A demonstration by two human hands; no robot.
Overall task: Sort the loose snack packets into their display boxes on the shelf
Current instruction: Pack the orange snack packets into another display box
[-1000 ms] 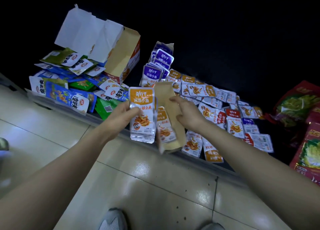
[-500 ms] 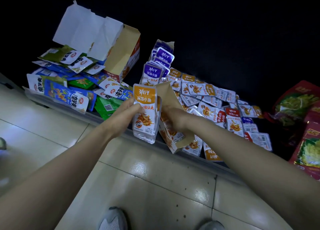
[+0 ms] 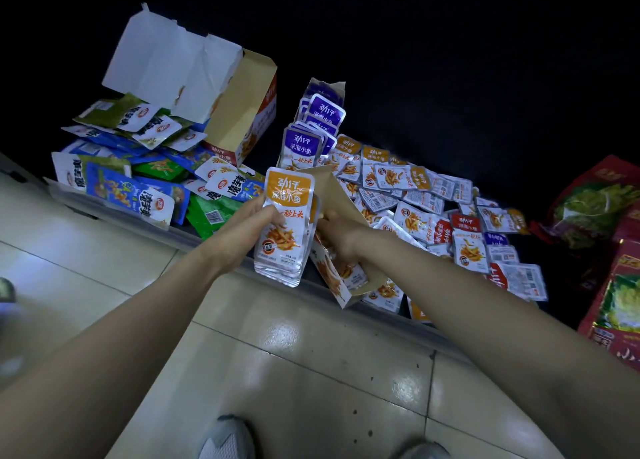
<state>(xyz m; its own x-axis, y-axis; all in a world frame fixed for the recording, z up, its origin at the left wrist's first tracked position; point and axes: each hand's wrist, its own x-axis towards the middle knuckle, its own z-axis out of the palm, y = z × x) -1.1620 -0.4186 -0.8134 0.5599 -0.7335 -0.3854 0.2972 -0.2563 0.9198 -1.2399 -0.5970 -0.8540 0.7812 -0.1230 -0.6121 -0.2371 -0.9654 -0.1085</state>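
Note:
My left hand (image 3: 247, 228) grips a stack of orange-topped fish snack packets (image 3: 285, 232), held upright above the shelf's front edge. Just to its right, my right hand (image 3: 341, 239) reaches into a small cardboard display box (image 3: 341, 278) with orange print, tilted over the shelf edge; its brown flap (image 3: 329, 190) stands up behind the packets. My right fingers are hidden inside the box. Several loose orange, red and purple packets (image 3: 429, 209) lie scattered on the dark shelf behind. A row of purple packets (image 3: 313, 136) stands upright behind the flap.
A larger open box (image 3: 242, 119) with a torn white lid stands at the back left, above a heap of blue and green packets (image 3: 138, 185). Big red bags (image 3: 609, 251) lie at the right. Pale floor tiles (image 3: 294, 354) and my shoes are below.
My right hand has moved from the box's flap down into the box, tipping it more. My left hand with the orange stack has shifted slightly right, closer to the box.

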